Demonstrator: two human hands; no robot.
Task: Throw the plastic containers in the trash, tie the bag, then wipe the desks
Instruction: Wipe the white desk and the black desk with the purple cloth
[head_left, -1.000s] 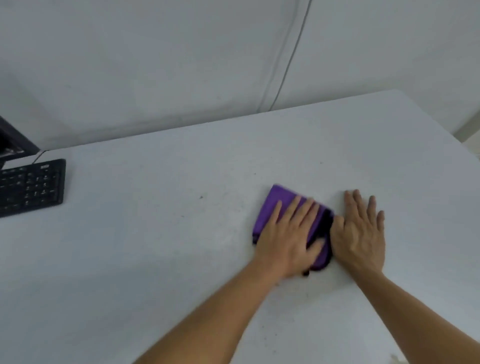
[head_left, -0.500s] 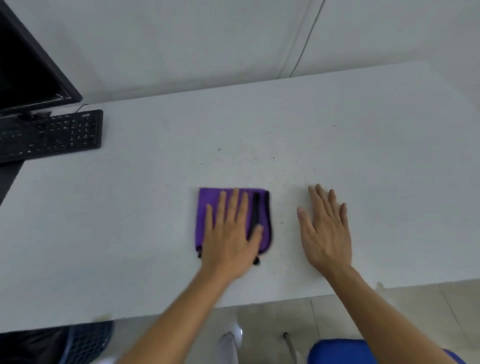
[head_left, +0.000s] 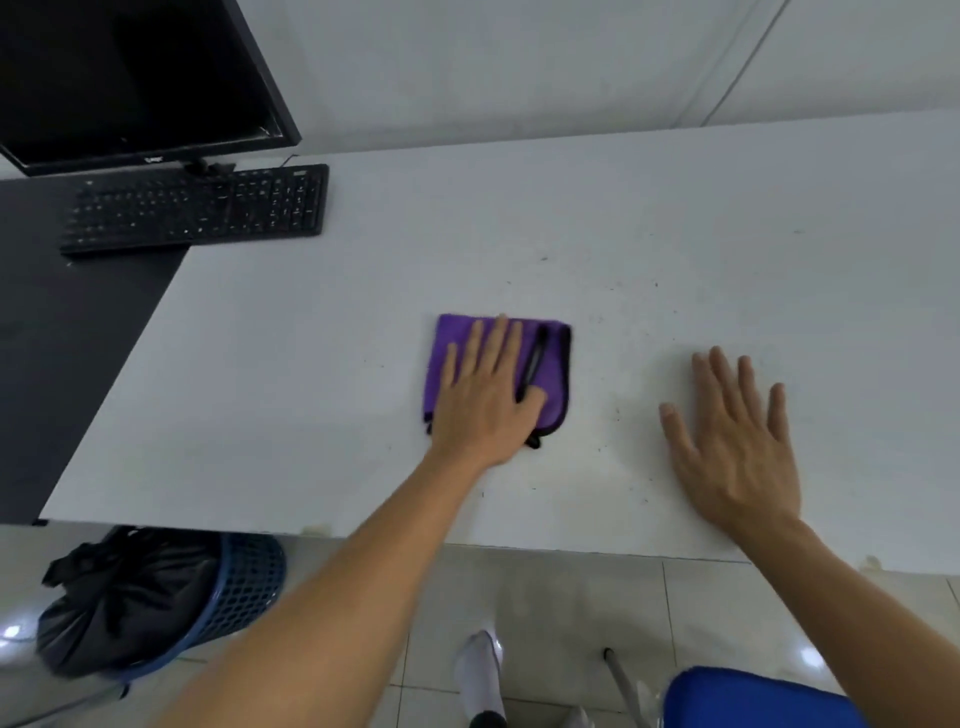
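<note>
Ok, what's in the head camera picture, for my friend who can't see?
A left hand presses flat on a folded purple cloth on a white desk, with the right hand flat on the desk beside it. A black keyboard and monitor sit far left; a tied black bag fills a blue basket on the floor.

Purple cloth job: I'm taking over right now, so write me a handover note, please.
Left hand: flat, pressing the purple cloth on the white desk.
Right hand: flat on the desk, apart from the cloth.
Done: black bag looks tied, in the blue basket on the floor.
To do: specks dot the white desk; wipe them, possibly the dark desk too.
</note>
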